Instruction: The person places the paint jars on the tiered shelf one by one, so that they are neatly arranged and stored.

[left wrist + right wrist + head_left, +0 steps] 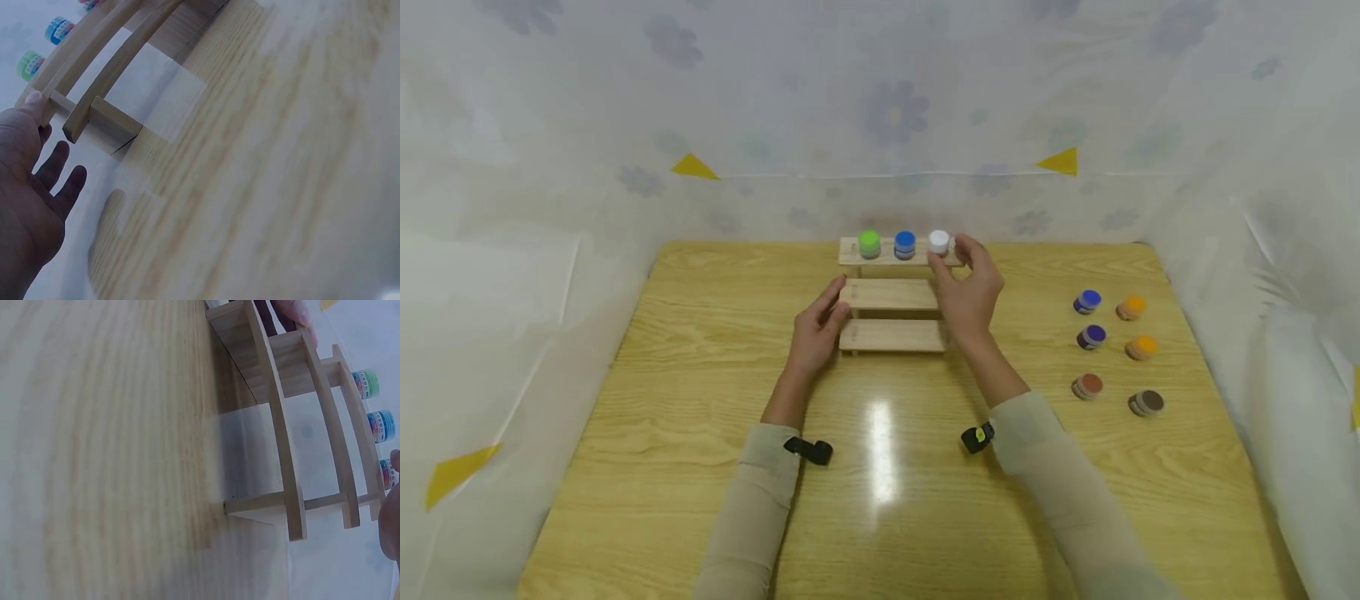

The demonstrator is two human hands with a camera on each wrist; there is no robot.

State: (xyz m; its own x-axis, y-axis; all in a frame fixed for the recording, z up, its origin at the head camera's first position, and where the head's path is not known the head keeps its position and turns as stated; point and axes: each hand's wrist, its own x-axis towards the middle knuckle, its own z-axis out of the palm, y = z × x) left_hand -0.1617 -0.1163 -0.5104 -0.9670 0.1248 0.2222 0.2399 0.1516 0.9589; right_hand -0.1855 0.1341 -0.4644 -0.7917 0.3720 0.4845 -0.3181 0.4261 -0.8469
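Note:
A three-step wooden display rack (891,293) stands on the table. On its top step, a green-lidded paint jar (869,244), a blue-lidded paint jar (905,245) and a white-lidded paint jar (938,242) form a row. My right hand (972,292) holds the white-lidded jar at the row's right end, thumb in front and fingers at its right side. With thumb and forefinger, my left hand (817,333) grips the left end of the middle step. In the left wrist view, the other fingers of that hand (28,187) spread loosely beside the rack.
To the right on the wooden table (700,400) stand several more paint jars: two with blue or violet lids (1087,302), two with orange lids (1131,307), one with a reddish-brown lid (1087,386) and one dark brown (1146,403). A flower-patterned sheet (880,142) hangs behind.

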